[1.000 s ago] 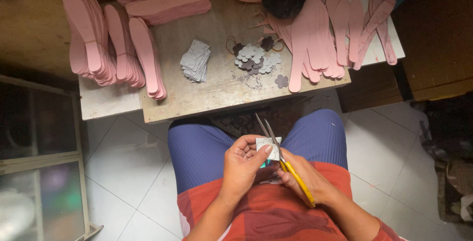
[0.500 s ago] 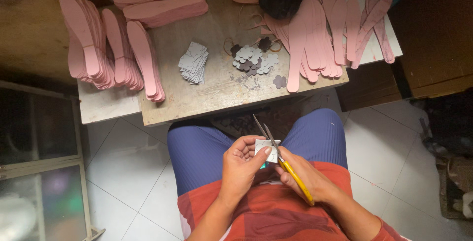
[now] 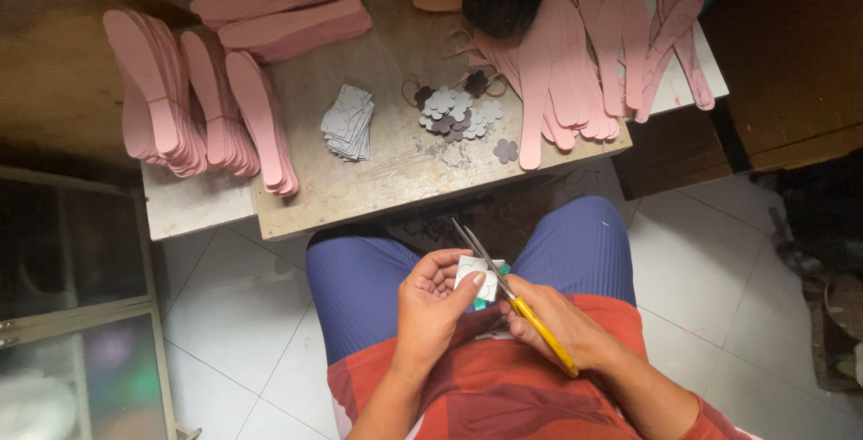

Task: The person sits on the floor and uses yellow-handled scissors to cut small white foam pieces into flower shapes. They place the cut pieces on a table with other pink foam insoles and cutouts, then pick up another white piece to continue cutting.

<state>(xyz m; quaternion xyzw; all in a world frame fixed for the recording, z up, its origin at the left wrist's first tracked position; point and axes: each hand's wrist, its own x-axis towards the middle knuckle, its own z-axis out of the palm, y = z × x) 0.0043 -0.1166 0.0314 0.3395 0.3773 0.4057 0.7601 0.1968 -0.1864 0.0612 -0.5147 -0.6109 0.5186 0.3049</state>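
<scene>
Little has shifted since the earlier frames: the left hand point(image 3: 436, 301) still pinches the small grey piece point(image 3: 475, 278) over the lap, just below the table point(image 3: 395, 175), while the right hand point(image 3: 562, 323) keeps its fingers wrapped round the yellow-handled scissors point(image 3: 503, 285), blades nearly shut. Fingers hide the piece's lower edge, so the cut line cannot be made out.

Both hands meet low in the frame's centre, above the lap. The left hand point(image 3: 436, 301) curls, fingers pinched together; the right hand point(image 3: 553, 323) is closed in a grip, forearms angling in from the bottom edge.
</scene>
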